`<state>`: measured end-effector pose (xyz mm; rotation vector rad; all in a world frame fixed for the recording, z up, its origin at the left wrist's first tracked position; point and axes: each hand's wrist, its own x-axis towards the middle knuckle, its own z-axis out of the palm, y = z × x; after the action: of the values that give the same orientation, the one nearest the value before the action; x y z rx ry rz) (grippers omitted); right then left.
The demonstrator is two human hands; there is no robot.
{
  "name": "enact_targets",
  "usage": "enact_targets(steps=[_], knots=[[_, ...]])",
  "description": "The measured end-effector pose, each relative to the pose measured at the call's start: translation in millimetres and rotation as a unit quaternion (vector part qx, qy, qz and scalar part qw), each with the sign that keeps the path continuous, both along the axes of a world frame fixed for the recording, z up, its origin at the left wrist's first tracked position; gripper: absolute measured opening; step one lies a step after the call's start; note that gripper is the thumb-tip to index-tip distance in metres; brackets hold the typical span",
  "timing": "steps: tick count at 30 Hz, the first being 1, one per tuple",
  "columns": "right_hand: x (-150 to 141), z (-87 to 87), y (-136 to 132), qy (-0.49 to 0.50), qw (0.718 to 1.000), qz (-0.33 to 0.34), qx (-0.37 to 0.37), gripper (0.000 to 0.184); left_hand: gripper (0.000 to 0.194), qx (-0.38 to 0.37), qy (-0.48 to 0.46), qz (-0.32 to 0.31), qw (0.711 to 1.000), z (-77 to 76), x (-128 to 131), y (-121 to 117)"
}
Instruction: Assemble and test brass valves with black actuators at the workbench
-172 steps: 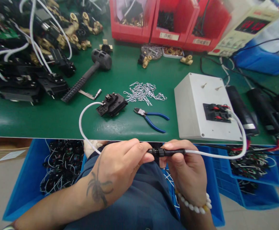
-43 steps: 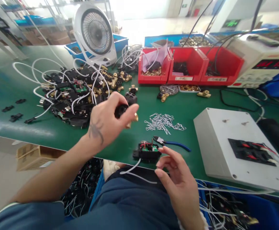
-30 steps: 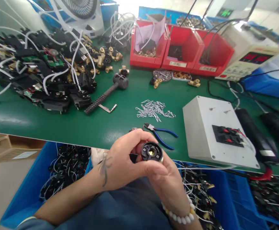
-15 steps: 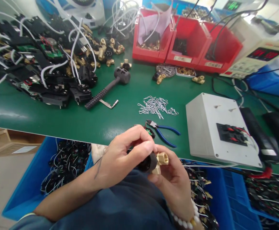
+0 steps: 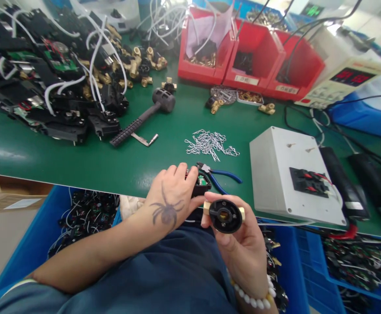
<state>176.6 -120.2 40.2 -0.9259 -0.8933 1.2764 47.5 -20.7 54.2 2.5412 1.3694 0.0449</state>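
Between the thumb and fingers of my right hand (image 5: 242, 248) is a brass valve (image 5: 242, 212) with a round black cap, its open face turned up towards me. My left hand (image 5: 173, 196) lies over a black plastic housing (image 5: 201, 188) at the bench's front edge, fingers curled round its far side. A bit of green circuit board shows inside the housing; my hand hides the rest. Just beyond it rest blue-handled cutting pliers (image 5: 224, 173), their jaws close to the housing. Farther back is a loose pile of silver R-clips (image 5: 206, 144).
A rubber mallet (image 5: 144, 117) and a small metal crank tool (image 5: 146, 139) lie left of the clips. Wired black assemblies (image 5: 59, 91) crowd the left. Red bins (image 5: 249, 85) stand behind, a grey box (image 5: 269, 174) at right. Blue crates (image 5: 23, 257) sit below the bench.
My left hand has let go of the valve and moved onto the black housing. My right hand has turned the valve, so its black cap now faces up.
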Motion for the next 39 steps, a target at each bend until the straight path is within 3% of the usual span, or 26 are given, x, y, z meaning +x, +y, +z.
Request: enact_targets(steps=[3, 6, 8, 12, 14, 16, 19, 21, 27, 32, 39], knots=[[-0.8, 1.8, 0.1, 0.001, 1.000, -0.006, -0.001, 0.036, 0.049, -0.018, -0.123, 0.019, 0.992, -7.6, -5.2, 4.9], [-1.1, 1.0, 0.7, 0.016, 1.000, -0.005, -0.019, 0.037, 0.049, -0.140, -0.317, 0.058, 0.936, -10.0, -20.0, 9.4], [-1.7, -0.5, 1.2, 0.035, 0.999, 0.008, -0.027, 0.039, 0.049, -0.256, -0.441, 0.083, 0.856, -9.3, -28.2, 10.0], [-3.4, -2.2, 2.6, 0.057, 0.997, 0.013, -0.044, 0.038, 0.044, -0.429, -0.610, 0.082, 0.661, -7.6, -31.4, 4.9], [-3.8, -1.6, 3.0, 0.061, 0.997, 0.008, -0.055, 0.037, 0.046, -0.453, -0.636, 0.079, 0.620, -5.8, -29.7, 0.2], [-3.6, -0.7, 2.9, 0.064, 0.996, 0.005, -0.064, 0.035, 0.050, -0.436, -0.632, 0.078, 0.636, -2.1, -28.8, -5.5], [-3.0, -0.5, 2.2, 0.073, 0.995, 0.001, -0.072, 0.034, 0.045, -0.366, -0.616, 0.062, 0.695, 5.6, -29.6, -14.5], [-2.7, -1.6, 1.7, 0.077, 0.994, -0.005, -0.077, 0.035, 0.037, -0.303, -0.622, 0.048, 0.720, 8.9, -29.9, -19.9], [-3.5, -5.8, 1.6, 0.071, 0.992, -0.034, -0.094, 0.040, 0.052, -0.123, -0.622, 0.003, 0.773, 3.1, -28.7, -26.7], [-2.4, -6.2, -0.5, 0.045, 0.992, -0.049, -0.104, 0.042, 0.049, -0.033, -0.585, -0.044, 0.809, -0.3, -29.2, -24.4], [-3.2, -6.7, -1.6, 0.085, 0.993, -0.019, -0.085, 0.037, 0.037, 0.048, -0.513, -0.079, 0.854, 9.7, -28.9, -23.0]])
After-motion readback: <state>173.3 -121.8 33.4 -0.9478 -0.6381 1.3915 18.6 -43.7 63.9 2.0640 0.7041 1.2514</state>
